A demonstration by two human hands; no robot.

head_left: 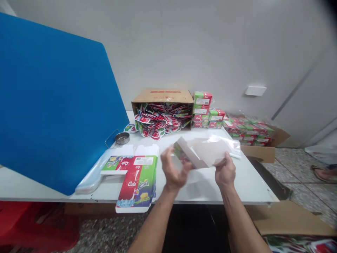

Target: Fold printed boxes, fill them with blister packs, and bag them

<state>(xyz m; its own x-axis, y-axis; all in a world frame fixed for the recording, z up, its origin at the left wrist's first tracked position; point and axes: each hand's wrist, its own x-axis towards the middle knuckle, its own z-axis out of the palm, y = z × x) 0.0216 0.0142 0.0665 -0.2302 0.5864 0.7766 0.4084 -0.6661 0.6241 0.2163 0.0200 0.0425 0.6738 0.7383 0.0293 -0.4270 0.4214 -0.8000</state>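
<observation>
A partly folded small carton (207,151) is held above the white table, its pale unprinted inside showing and a green and red printed panel at its left. My right hand (225,171) pinches the carton's right edge between thumb and fingers. Around the left panel curl the fingers and thumb of my left hand (173,172), slightly blurred. Left of it lies a stack of flat printed cartons (138,179), red and green with Cola and Sprite-like pictures, overhanging the table's front edge.
An open cardboard box (163,95) spills many printed packets (158,123) at the back. Finished-looking small boxes (201,110) are stacked beside it. A blue panel (58,105) leans at left near a round metal tin (122,138). Clear plastic bags (233,146) lie at right.
</observation>
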